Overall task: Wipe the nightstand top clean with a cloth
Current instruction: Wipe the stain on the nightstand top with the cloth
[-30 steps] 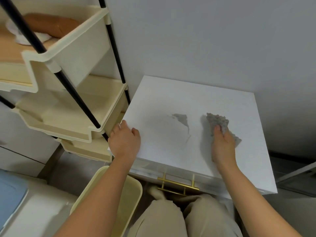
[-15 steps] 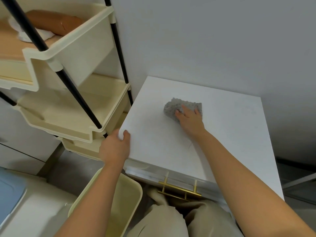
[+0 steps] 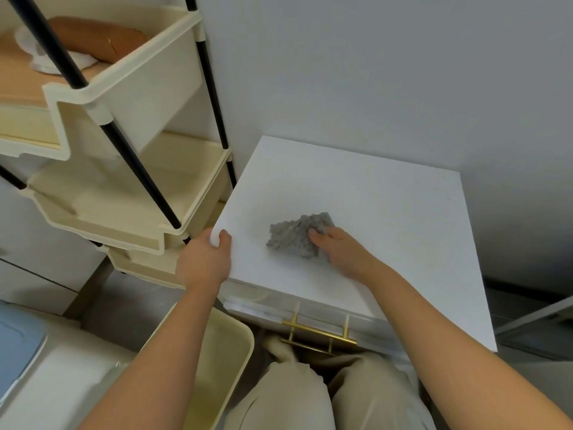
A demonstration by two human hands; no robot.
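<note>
The white nightstand top fills the middle of the view, set against a grey wall. A crumpled grey cloth lies flat on its left half. My right hand presses on the cloth's right side, fingers on top of it. My left hand grips the nightstand's front left corner, thumb on the top surface and fingers under the edge. No stain shows on the bare top.
A cream tiered rack with black poles stands close on the left. A cream bin sits below the left corner. The drawer's gold handle is above my knees. A blue-lidded box lies at far left.
My right hand swept the cloth from the right side across a grey smear to the left half; the smear is gone. My left hand shifted onto the corner edge.
</note>
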